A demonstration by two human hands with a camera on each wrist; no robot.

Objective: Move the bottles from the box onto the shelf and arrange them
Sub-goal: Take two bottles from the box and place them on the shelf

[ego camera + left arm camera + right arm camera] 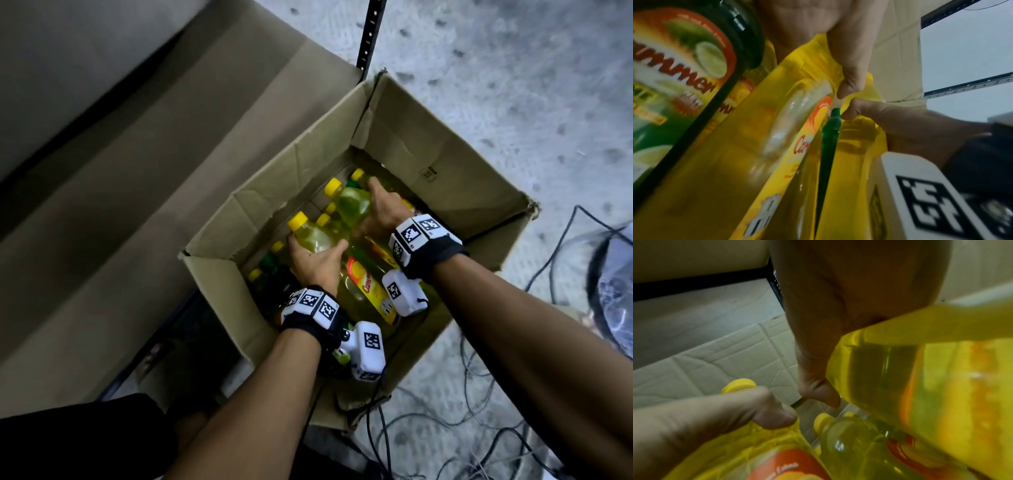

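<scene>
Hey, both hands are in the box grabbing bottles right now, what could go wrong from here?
1. The left hand and right hand each grip one yellow-capped bottle near its shoulder, not its middle; a full bottle might slip or swing as it lifts.
2. The bottles are packed tightly, so lifting may drag or tip neighbours such as the green-capped bottle.
3. Cables lie on the floor beside the cardboard box, a possible trip hazard.

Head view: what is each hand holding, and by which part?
The left hand grips a yellow-capped bottle round its shoulder, below the cap. The right hand grips another yellow-capped bottle round its upper body.
</scene>
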